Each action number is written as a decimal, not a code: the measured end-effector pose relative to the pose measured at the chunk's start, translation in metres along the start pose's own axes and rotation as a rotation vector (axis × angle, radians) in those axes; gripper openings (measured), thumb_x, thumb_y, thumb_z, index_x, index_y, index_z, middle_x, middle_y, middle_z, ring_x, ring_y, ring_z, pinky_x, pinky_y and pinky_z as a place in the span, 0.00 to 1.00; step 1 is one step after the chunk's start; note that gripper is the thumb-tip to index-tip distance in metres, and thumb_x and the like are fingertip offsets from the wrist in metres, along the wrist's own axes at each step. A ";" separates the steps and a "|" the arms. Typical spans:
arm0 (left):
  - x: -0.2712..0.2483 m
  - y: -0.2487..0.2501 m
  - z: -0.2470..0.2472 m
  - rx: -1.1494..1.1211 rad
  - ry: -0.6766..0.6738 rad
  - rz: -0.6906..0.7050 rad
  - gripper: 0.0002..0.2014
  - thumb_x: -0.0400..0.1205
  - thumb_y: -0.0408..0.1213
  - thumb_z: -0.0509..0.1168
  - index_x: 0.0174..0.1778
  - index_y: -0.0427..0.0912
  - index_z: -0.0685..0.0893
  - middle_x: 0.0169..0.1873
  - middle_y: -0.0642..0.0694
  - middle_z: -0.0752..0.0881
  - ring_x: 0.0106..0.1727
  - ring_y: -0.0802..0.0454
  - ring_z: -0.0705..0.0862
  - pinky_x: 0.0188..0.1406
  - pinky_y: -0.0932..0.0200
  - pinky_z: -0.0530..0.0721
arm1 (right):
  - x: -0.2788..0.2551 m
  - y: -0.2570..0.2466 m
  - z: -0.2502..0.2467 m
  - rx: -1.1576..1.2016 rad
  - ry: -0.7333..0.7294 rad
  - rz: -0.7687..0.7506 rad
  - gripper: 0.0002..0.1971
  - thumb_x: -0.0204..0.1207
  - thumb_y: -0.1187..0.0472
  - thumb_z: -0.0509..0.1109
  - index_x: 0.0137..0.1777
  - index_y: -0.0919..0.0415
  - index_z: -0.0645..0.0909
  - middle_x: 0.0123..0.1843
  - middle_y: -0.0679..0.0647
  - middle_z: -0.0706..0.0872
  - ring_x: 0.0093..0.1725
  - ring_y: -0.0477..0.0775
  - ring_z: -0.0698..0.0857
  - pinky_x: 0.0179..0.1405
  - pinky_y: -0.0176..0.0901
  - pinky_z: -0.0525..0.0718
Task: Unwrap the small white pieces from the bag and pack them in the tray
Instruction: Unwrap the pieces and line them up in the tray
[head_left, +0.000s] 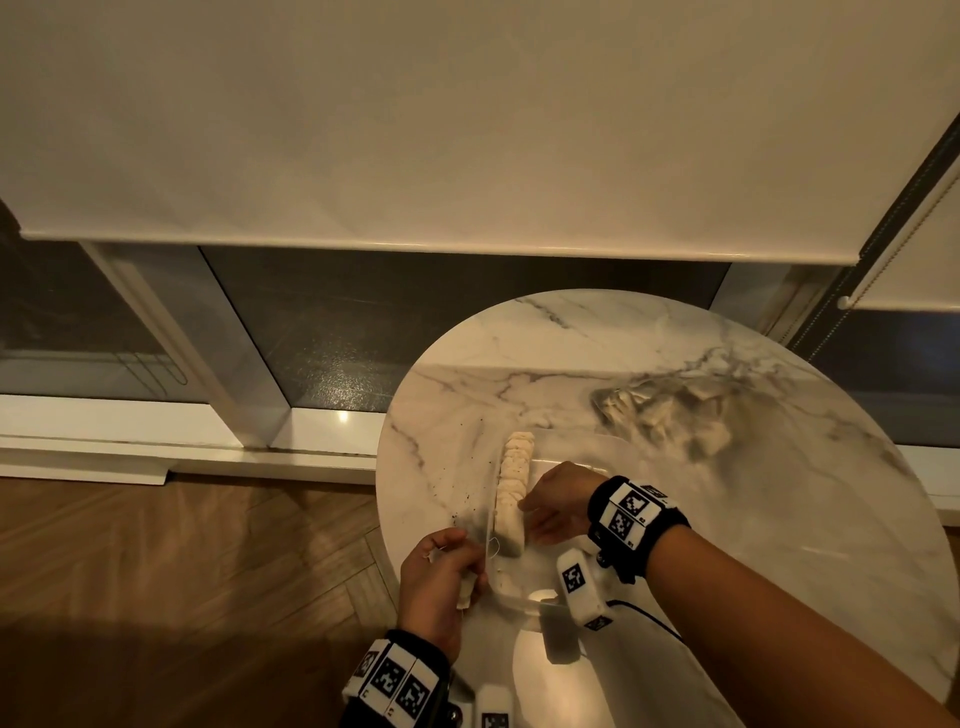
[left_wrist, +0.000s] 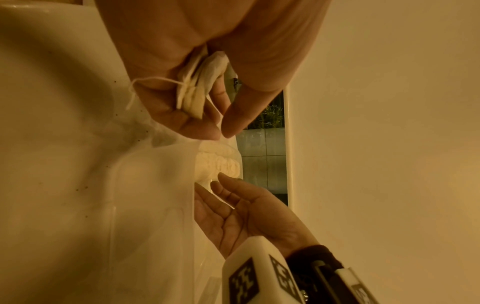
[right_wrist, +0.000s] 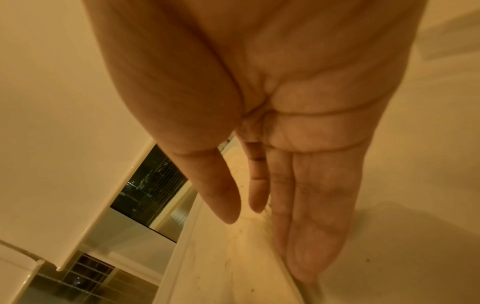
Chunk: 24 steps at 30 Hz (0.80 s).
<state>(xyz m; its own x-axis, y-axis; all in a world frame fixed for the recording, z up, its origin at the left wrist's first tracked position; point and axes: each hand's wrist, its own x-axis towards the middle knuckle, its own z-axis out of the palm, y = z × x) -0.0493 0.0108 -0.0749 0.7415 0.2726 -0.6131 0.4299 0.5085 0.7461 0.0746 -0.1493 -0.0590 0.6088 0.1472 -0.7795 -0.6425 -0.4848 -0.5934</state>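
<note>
Two hands work at the near-left rim of a round marble table (head_left: 675, 364). A clear tray (head_left: 519, 597) sits there, its near corner close to the table's edge, and a row of small white pieces (head_left: 514, 488) stands packed along its left wall. The left hand (head_left: 436, 587) hovers just outside that wall, over the table's rim, fingers curled round a few flat white pieces (left_wrist: 193, 92) with a loose thread (left_wrist: 135, 90) dangling from them. The right hand (head_left: 558, 501) lies inside the tray with fingers (right_wrist: 309, 226) straight and held together, their tips against the right side of the row. To the right of the row the tray floor is bare. A crumpled clear bag (head_left: 670, 410) lies farther back on the table, well apart from the tray, with bare marble between them.
</note>
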 end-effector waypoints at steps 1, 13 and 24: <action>-0.001 0.001 0.000 -0.002 0.002 0.009 0.11 0.78 0.20 0.68 0.52 0.36 0.83 0.28 0.39 0.85 0.25 0.47 0.80 0.29 0.54 0.79 | -0.001 0.000 -0.001 0.004 0.006 -0.002 0.07 0.78 0.69 0.73 0.50 0.71 0.79 0.42 0.69 0.88 0.40 0.65 0.89 0.56 0.62 0.89; -0.026 0.040 0.015 -0.448 -0.196 -0.103 0.22 0.81 0.42 0.65 0.69 0.36 0.83 0.62 0.32 0.87 0.62 0.33 0.87 0.61 0.41 0.84 | -0.090 0.005 0.005 0.151 0.146 -0.487 0.05 0.78 0.58 0.76 0.49 0.59 0.87 0.45 0.58 0.93 0.39 0.51 0.88 0.37 0.44 0.83; -0.039 0.037 0.025 -0.484 -0.345 -0.106 0.32 0.75 0.48 0.64 0.75 0.38 0.78 0.66 0.31 0.86 0.72 0.30 0.81 0.69 0.39 0.80 | -0.101 0.019 0.029 -0.496 0.189 -0.944 0.14 0.65 0.47 0.77 0.51 0.38 0.84 0.50 0.40 0.85 0.51 0.41 0.82 0.51 0.40 0.83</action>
<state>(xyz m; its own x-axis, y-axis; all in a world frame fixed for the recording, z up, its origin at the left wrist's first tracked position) -0.0496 -0.0019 -0.0171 0.8664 -0.0392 -0.4979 0.2875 0.8543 0.4330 -0.0127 -0.1487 0.0022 0.8481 0.5295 0.0182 0.3574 -0.5464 -0.7575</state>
